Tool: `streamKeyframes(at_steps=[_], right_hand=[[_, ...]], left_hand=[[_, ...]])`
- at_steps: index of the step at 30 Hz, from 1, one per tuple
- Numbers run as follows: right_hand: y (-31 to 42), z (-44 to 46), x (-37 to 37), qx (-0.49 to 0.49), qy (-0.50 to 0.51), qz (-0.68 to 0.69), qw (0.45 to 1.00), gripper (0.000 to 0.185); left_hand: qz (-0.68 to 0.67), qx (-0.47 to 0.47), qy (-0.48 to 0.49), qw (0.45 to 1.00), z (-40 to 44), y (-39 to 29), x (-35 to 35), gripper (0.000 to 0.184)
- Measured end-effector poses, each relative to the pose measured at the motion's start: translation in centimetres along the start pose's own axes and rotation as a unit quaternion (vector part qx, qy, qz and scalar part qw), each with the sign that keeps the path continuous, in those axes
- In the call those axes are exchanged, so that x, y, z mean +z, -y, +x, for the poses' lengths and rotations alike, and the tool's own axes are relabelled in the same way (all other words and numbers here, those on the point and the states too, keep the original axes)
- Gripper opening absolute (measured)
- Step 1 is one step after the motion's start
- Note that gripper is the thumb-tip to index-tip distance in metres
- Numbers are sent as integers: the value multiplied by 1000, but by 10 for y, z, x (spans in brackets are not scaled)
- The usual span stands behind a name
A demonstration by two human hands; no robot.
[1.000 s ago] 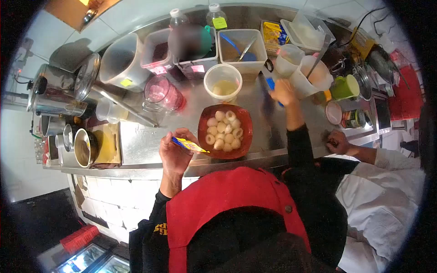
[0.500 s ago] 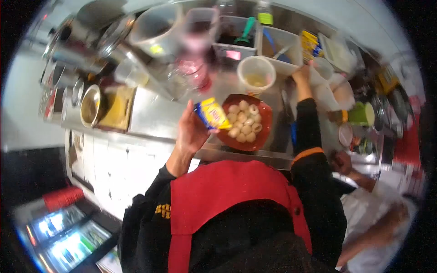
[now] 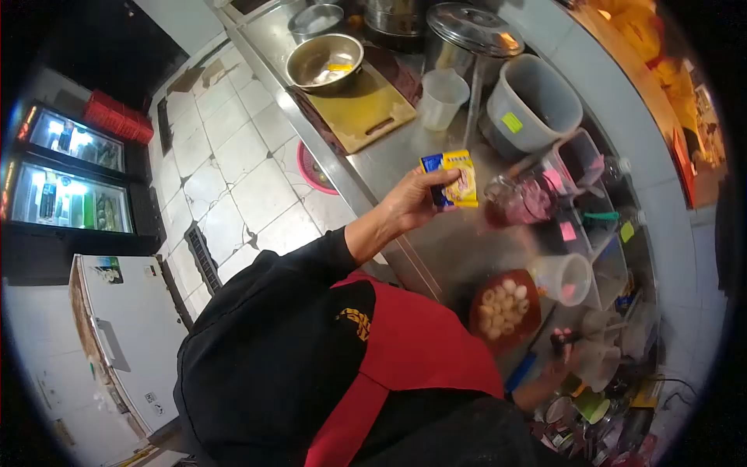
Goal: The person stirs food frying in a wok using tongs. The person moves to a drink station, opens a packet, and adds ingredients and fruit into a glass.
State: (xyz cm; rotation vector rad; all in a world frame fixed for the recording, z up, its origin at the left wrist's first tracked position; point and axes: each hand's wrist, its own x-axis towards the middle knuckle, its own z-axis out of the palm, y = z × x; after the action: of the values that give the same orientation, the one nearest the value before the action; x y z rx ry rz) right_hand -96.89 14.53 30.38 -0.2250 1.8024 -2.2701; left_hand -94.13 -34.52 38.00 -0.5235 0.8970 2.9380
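Note:
My left hand (image 3: 412, 200) pinches a small yellow-and-blue packet (image 3: 461, 177) between thumb and fingers, above the steel counter (image 3: 381, 175). Low at the right lies my right hand (image 3: 547, 383), blurred and partly hidden, close to a dark object with pink spots (image 3: 564, 339) that I cannot make out. Between the hands a reddish-brown bowl (image 3: 523, 336) holds several pale round pieces (image 3: 504, 308), some with a hole, like peeled lychees. A translucent tub (image 3: 574, 272) stands beside the bowl. Something blue and long (image 3: 520, 372) lies near my right hand.
A yellow cutting board (image 3: 354, 113) and steel bowl (image 3: 299, 62) sit at the counter's far end. A clear jug (image 3: 442, 100), grey bin (image 3: 529, 117) and pink-filled jar (image 3: 529, 204) line the back. Glass-door fridges (image 3: 70, 191) and a white freezer (image 3: 128, 327) stand at left.
The view has swung left, bringing the floor and fridges in. My left hand still holds the packet, now away from the bowl. My right hand has drawn back from the packets behind the tub.

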Motion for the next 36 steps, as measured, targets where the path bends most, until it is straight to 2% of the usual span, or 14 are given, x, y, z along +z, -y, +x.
streamKeyframes(at_steps=[1,2,3,5,9,10,12,15,19,22,26,29,33,36], right_hand=[[22,5,34,-179,67,-264,946,39],[39,10,68,-333,124,-501,789,36],[46,15,98,-328,115,-509,787,36],[56,34,162,-58,-95,-236,965,31],[51,83,290,-9,56,-77,995,31],[31,105,292,165,28,83,982,33],[36,120,387,40,174,-213,960,31],[3,142,450,83,193,-184,960,28],[-17,154,479,98,160,-154,970,21],[-16,154,485,36,125,-328,936,20],[-20,155,481,5,37,-577,816,43],[-53,151,450,23,42,-622,782,39],[-96,142,417,-262,28,-550,793,53],[-38,129,428,-252,-2,-479,841,54]], left_hand=[[-23,-2,7,1000,4,-14,-9,26],[-36,13,25,999,12,-28,-21,29],[-48,22,54,997,18,-42,-35,35],[-91,23,28,995,20,-75,-52,41],[-115,-28,5,993,34,-144,-93,43],[-95,-17,12,995,40,-158,-108,43],[-65,28,-34,997,38,-184,-115,40],[-69,56,-42,995,42,-215,-139,39],[-66,30,-2,997,50,-238,-163,40],[-57,19,14,998,55,-237,-159,42],[-63,-17,27,997,65,-225,-157,38],[-49,-34,36,998,69,-214,-143,35],[-12,-99,86,991,75,-182,-101,33],[-48,-150,191,969,81,-142,-74,34]])
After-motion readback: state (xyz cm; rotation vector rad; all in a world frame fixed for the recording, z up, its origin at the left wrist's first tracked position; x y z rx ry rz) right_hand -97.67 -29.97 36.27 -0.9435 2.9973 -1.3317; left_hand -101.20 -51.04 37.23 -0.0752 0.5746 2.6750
